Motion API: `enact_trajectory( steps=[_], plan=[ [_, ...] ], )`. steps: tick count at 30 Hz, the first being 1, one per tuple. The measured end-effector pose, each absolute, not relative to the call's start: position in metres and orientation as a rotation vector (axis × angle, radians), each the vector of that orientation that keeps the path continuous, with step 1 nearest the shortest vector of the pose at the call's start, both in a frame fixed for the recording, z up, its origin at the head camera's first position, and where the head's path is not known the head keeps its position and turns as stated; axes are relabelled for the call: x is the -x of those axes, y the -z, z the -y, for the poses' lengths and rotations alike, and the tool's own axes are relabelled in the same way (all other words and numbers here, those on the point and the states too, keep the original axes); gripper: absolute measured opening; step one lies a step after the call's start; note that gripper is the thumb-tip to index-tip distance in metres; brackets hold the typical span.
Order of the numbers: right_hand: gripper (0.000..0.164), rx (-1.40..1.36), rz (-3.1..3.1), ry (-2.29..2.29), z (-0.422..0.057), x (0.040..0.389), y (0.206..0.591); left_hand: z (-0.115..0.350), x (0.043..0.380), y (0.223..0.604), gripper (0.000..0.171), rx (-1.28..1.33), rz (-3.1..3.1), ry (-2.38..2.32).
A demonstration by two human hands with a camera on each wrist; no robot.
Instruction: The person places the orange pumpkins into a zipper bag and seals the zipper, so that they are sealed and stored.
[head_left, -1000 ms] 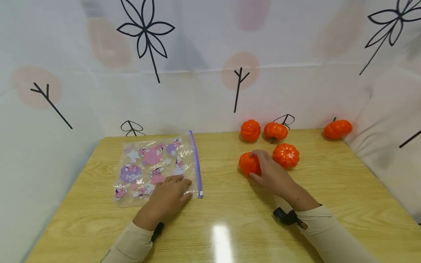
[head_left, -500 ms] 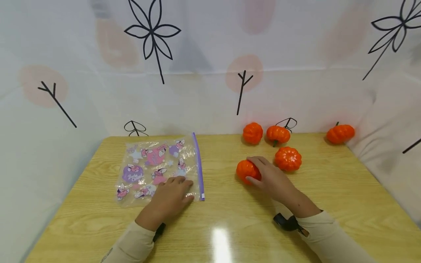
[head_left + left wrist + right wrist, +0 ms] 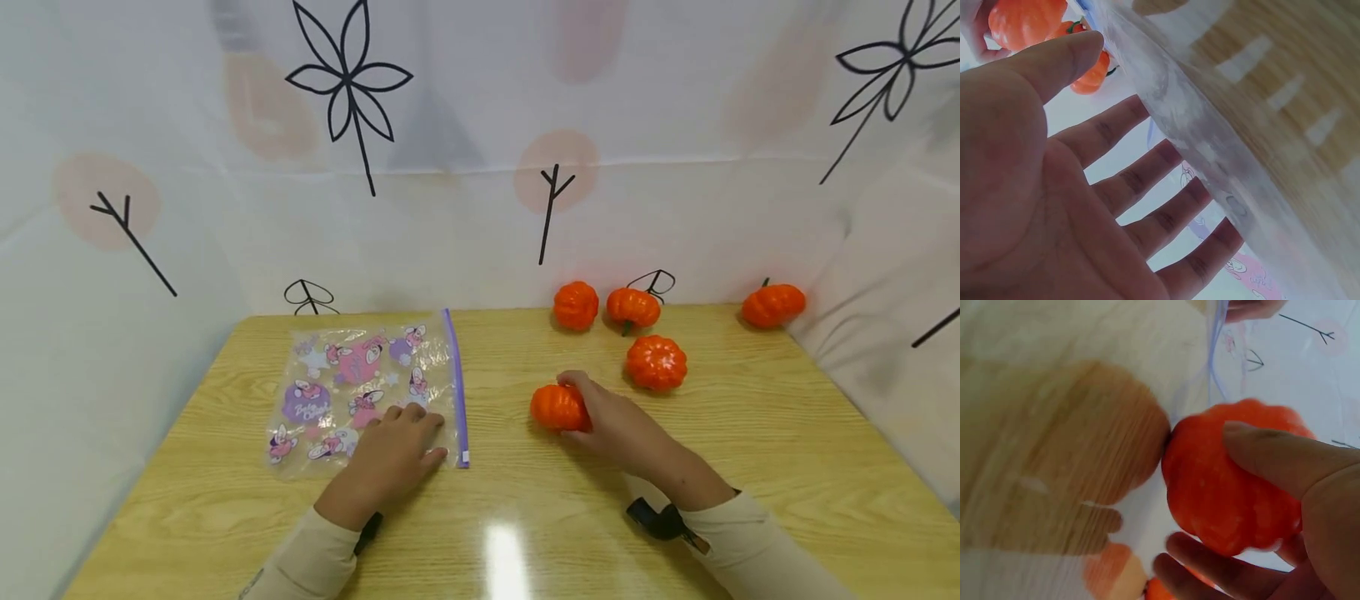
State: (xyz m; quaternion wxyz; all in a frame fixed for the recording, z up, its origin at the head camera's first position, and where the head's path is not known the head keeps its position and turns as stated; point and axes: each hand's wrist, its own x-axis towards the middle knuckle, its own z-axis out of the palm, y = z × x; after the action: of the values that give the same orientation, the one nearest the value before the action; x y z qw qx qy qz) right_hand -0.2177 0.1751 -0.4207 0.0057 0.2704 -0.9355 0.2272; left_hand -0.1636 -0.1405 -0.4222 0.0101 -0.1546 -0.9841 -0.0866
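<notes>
On the left side of the table lies a clear zip bag (image 3: 330,417) printed with pink and purple cartoon figures, its purple zip strip (image 3: 459,392) facing right. My left hand (image 3: 390,454) rests on the bag's near right part, fingers fairly straight; the left wrist view shows its fingertips at the plastic. Right of the bag, my right hand (image 3: 618,429) holds a small orange pumpkin (image 3: 557,408). In the right wrist view the thumb presses one side of that pumpkin (image 3: 1229,481), with fingers round the other side; its underside sits right at the tabletop.
Behind the right hand sits a glossy orange pumpkin (image 3: 657,363). Two more, one pumpkin (image 3: 576,305) and another pumpkin (image 3: 633,308), stand by the back edge, and a further pumpkin (image 3: 774,305) is at the far right corner. A patterned cloth (image 3: 450,233) rises behind the table.
The right hand has brought the held pumpkin a little to the left and nearer the person, turning it somewhat. The left hand stays on the bag; the head view has shifted slightly.
</notes>
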Motion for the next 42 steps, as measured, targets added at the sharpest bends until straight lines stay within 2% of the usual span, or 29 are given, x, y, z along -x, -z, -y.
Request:
enact_trajectory(
  steps=[4, 8, 28, 42],
  plan=[
    [0.076, -0.917, 2.929, -0.637, -0.176, 0.214, 0.423, 0.140, 0.163, 0.423, 0.044, 0.501, 3.065, 0.272],
    [0.070, -0.984, 2.882, -0.575, -0.176, 0.214, 0.426, 0.139, 0.163, 0.425, 0.043, 0.511, 3.059, 0.249],
    [0.059, -0.967, 2.999, -0.706, -0.170, 0.208, 0.423, 0.141, 0.166, 0.427, 0.043, 0.508, 3.049, 0.233],
    [0.053, -1.061, 2.933, -0.727, -0.171, 0.205, 0.422, 0.139, 0.164, 0.426, 0.041, 0.498, 3.059, 0.249]
  ],
)
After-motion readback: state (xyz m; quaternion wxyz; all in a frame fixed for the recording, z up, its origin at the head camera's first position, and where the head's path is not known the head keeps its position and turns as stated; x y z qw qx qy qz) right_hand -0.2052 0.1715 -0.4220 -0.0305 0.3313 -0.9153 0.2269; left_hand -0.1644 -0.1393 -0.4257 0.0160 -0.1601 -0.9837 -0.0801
